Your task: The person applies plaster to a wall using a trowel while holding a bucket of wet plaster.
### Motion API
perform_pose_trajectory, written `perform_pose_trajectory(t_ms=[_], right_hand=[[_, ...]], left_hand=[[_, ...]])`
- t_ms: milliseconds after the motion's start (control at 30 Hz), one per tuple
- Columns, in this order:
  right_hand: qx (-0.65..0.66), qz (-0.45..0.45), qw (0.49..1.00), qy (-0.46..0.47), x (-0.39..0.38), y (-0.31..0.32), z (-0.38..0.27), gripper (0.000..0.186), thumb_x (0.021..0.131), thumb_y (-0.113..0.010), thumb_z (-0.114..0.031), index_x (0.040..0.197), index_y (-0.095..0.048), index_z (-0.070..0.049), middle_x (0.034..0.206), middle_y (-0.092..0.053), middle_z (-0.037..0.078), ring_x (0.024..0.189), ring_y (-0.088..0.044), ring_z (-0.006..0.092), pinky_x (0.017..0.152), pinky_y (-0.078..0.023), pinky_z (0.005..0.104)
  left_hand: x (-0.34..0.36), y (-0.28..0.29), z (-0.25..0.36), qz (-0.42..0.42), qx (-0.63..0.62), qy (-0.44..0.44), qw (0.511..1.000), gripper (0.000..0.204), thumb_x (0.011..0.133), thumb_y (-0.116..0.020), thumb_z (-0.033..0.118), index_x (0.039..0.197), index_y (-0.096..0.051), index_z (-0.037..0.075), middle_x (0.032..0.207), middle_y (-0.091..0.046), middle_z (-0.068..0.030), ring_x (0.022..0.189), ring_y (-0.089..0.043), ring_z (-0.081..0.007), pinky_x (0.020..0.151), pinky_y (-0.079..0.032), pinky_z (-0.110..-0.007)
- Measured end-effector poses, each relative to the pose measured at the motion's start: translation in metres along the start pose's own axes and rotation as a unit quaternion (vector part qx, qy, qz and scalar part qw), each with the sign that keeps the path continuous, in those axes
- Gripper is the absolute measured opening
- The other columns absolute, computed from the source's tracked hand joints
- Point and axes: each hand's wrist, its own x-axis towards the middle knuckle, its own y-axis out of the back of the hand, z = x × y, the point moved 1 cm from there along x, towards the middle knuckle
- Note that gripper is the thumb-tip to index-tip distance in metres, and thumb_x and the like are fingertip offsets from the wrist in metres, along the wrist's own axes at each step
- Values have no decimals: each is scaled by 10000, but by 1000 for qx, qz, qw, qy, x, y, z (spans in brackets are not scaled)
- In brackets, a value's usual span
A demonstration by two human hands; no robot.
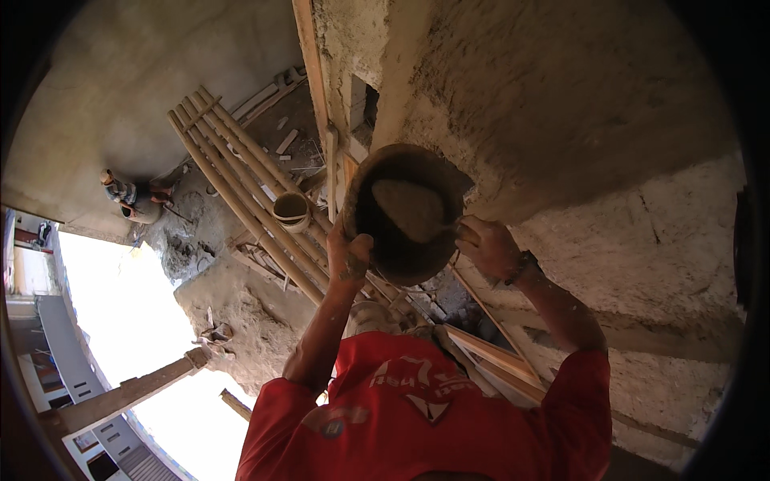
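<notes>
A dark, mortar-stained bucket (401, 163) is raised in front of my chest, its open top facing me. My left hand (350, 255) is closed on the bucket's left rim, thumb over the edge. My right hand (488, 247), with a dark band at the wrist, is closed around the handle of a trowel at the bucket's right side. The trowel's blade (407, 210) reaches into the bucket, coated in grey-brown mortar. How much mortar lies below it is too dark to tell.
A scaffold of bamboo poles (233, 172) runs below me, bearing a second bucket (291, 210). Rough plastered wall (561, 104) rises close on the right, with wooden frame pieces (497, 361) low down. Far left, another person (120, 191) is beside a rounded container on the debris-strewn ground.
</notes>
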Motion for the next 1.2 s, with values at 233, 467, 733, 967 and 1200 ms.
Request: perform_pose_trajectory(t_ms=[233, 467, 733, 967, 1200], right_hand=[[81, -101, 991, 43, 23, 90, -72, 405, 788, -759, -183, 1129, -620, -14, 916, -690, 159, 832, -690, 281, 745, -530, 375], [82, -55, 984, -150, 68, 105, 22, 496, 847, -708, -270, 1216, -621, 48, 1014, -702, 184, 889, -681, 242, 769, -525, 345], [-72, 98, 990, -73, 58, 170, -16, 452, 863, -677, -217, 1251, -611, 6, 1089, -691, 201, 1006, -671, 354, 878, -520, 383], [-353, -52, 927, 112, 32, 36, -13, 350, 857, -603, -150, 1200, -648, -95, 1059, -678, 207, 948, -676, 317, 796, -549, 420], [-270, -213, 937, 54, 55, -27, -4, 255, 841, -602, -189, 1062, -628, -65, 900, -672, 179, 802, -679, 334, 717, -558, 434]], left_hand=[[-4, 39, -12, 45, -60, 8, 997, 526, 737, -525, 27, 1256, -566, -42, 1064, -673, -82, 907, -626, -160, 816, -504, -276], [-10, 58, -24, 56, -20, 55, 997, 589, 721, -525, 50, 1301, -545, -56, 1108, -668, -97, 976, -626, -165, 871, -494, -273], [-13, 55, -23, 18, -29, -44, 998, 618, 721, -518, 108, 1317, -532, -60, 1150, -658, -117, 1009, -625, -200, 897, -493, -302], [1, 29, -15, -25, 192, -82, 978, 637, 734, -586, 171, 1346, -524, 5, 1170, -639, -219, 1091, -621, -356, 955, -482, -418], [0, 11, 20, -35, 293, -54, 954, 643, 730, -637, 129, 1363, -529, 90, 1157, -614, -229, 1066, -612, -432, 909, -496, -467]])
